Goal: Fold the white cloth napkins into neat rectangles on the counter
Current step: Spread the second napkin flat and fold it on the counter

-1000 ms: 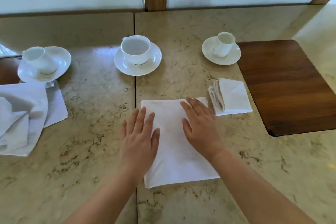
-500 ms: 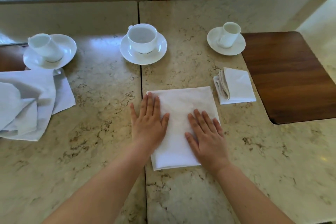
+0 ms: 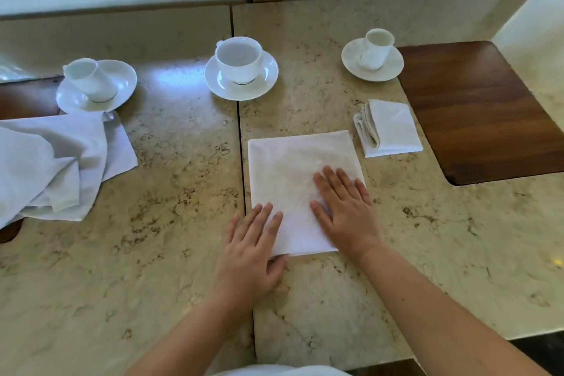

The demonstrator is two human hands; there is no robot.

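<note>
A white napkin (image 3: 290,168) lies flat on the marble counter (image 3: 171,247), folded into a rectangle. My right hand (image 3: 346,210) rests palm down on its near right part, fingers spread. My left hand (image 3: 251,249) lies flat at its near left corner, fingertips on the cloth and thumb at the near edge. A small folded napkin (image 3: 392,128) sits to the right, beside the wooden board. A heap of unfolded white napkins (image 3: 52,165) lies at the far left.
Three white cups on saucers stand along the back: left (image 3: 91,82), middle (image 3: 239,62), right (image 3: 375,50). A dark wooden board (image 3: 479,110) is inset at the right. The counter's near edge shows at lower right.
Both hands have slid toward me along the napkin, smoothing it. My left hand has moved from the middle left edge to the near left corner.
</note>
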